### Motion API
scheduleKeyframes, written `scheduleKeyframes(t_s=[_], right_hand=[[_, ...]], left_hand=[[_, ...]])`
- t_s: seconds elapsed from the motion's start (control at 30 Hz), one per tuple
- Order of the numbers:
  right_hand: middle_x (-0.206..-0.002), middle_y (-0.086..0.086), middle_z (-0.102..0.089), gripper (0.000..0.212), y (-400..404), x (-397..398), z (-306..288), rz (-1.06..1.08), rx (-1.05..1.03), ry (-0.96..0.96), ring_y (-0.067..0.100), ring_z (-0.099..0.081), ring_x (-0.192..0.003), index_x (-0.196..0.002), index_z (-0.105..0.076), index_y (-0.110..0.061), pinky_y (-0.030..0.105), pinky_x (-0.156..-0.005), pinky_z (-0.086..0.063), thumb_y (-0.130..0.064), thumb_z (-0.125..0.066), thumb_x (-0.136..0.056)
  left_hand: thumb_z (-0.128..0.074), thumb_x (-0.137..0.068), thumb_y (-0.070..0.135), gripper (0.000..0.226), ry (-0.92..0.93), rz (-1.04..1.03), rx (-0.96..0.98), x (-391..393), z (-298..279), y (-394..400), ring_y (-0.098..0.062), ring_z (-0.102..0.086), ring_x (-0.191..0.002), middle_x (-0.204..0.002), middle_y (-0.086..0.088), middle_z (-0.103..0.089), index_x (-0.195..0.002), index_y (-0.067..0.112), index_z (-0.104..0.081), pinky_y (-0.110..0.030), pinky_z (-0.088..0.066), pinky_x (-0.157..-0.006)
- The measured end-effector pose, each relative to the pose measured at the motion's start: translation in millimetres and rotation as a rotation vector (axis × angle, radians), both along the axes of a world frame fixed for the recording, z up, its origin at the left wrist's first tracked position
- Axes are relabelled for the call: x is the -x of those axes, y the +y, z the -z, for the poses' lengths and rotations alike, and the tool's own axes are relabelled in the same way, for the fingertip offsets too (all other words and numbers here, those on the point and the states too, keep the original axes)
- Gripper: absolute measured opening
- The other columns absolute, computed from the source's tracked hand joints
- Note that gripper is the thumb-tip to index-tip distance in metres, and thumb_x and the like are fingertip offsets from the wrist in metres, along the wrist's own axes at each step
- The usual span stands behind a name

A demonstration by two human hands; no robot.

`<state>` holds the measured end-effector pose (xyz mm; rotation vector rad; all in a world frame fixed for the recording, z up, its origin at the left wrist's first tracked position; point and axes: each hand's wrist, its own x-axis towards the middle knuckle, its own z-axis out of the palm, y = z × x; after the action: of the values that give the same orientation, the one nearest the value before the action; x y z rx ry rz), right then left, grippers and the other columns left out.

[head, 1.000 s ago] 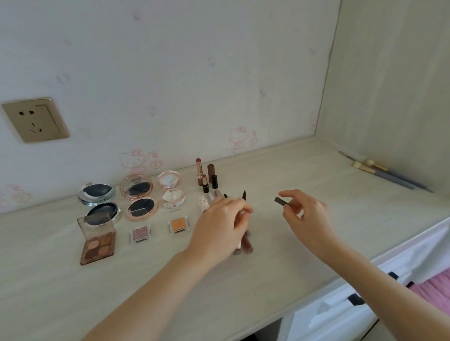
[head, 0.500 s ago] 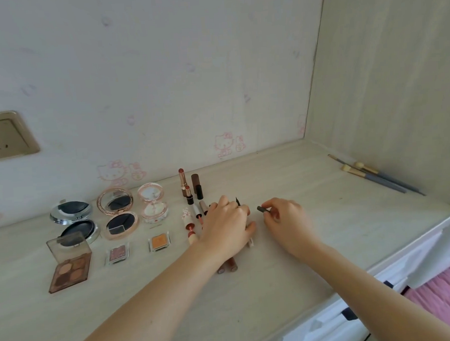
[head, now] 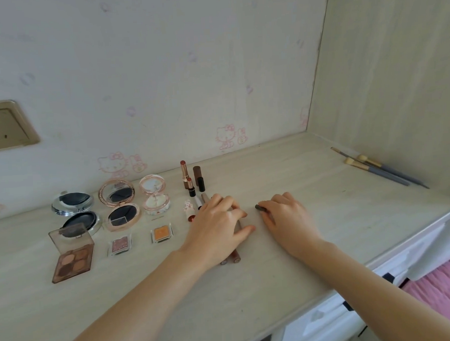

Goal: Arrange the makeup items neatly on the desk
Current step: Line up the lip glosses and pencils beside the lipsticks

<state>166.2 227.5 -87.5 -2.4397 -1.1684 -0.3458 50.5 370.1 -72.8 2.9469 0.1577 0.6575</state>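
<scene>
My left hand point(head: 217, 226) lies over a bundle of slim brown makeup pens point(head: 233, 257) on the desk, fingers curled round them; only their lower ends show. My right hand point(head: 286, 218) is low on the desk just right of it, pinching a small dark cap point(head: 259, 208). Behind the left hand stand upright lipsticks point(head: 184, 173) and dark tubes point(head: 198, 175). A white patterned lipstick point(head: 189, 210) lies flat by the left fingers. Open compacts point(head: 120, 202) and eyeshadow palettes point(head: 73, 256) sit in rows to the left.
Makeup brushes point(head: 380, 168) lie along the right wall at the back of the desk point(head: 351, 216). A wall socket point(head: 4, 126) is at far left. White drawers point(head: 330, 318) and pink fabric point(head: 443, 286) lie below the desk's front edge.
Both hands have come down from above the desk to its surface. The pens in my left hand now lie flat. My right hand with the cap has moved closer to the left hand.
</scene>
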Motion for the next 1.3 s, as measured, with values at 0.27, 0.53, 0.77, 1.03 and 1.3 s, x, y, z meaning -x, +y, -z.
scheduleKeyframes(t_s=[0.27,0.53,0.77,1.03,1.3], right_hand=[[-0.109,-0.003,-0.06,0.031,-2,5,2,-0.049,0.047,-0.052,0.021,-0.049,-0.103,-0.124,-0.061,-0.025,0.033,-0.085,-0.043,-0.029,-0.043,-0.099],[-0.111,-0.001,-0.058,0.027,3,-1,0,-0.092,-0.043,0.101,0.021,-0.049,-0.105,-0.118,-0.066,-0.02,0.031,-0.086,-0.045,-0.025,-0.058,-0.092],[-0.112,0.004,-0.064,0.028,27,-2,-6,-0.19,-0.032,0.239,0.023,-0.053,-0.107,-0.116,-0.066,-0.018,0.033,-0.092,-0.043,-0.018,-0.059,-0.089],[-0.107,0.002,-0.064,0.023,35,0,-10,-0.202,-0.018,0.274,0.02,-0.052,-0.106,-0.11,-0.067,-0.021,0.031,-0.089,-0.042,-0.021,-0.059,-0.088],[-0.114,0.003,-0.065,0.031,30,7,-8,-0.233,-0.066,0.282,0.019,-0.057,-0.108,-0.12,-0.063,-0.016,0.027,-0.092,-0.042,-0.017,-0.058,-0.089]], left_hand=[[-0.055,-0.086,0.049,0.043,0.097,-0.011,0.028,4,0,2,-0.007,-0.038,-0.12,-0.125,0.018,-0.057,-0.121,0.026,-0.064,-0.026,-0.034,-0.097],[-0.057,-0.086,0.049,0.042,0.099,-0.048,0.048,0,0,5,-0.009,-0.041,-0.122,-0.124,0.013,-0.06,-0.118,0.024,-0.065,-0.028,-0.037,-0.095],[-0.058,-0.084,0.05,0.04,0.085,-0.088,0.044,1,1,11,-0.01,-0.043,-0.119,-0.12,0.013,-0.061,-0.114,0.024,-0.067,-0.027,-0.037,-0.095],[-0.062,-0.08,0.045,0.033,0.07,-0.102,0.084,0,-2,13,-0.013,-0.048,-0.109,-0.109,0.01,-0.065,-0.104,0.023,-0.068,-0.03,-0.042,-0.088],[-0.062,-0.08,0.046,0.033,0.078,-0.098,0.105,4,-4,12,-0.015,-0.048,-0.109,-0.108,0.009,-0.063,-0.105,0.026,-0.067,-0.032,-0.044,-0.086]])
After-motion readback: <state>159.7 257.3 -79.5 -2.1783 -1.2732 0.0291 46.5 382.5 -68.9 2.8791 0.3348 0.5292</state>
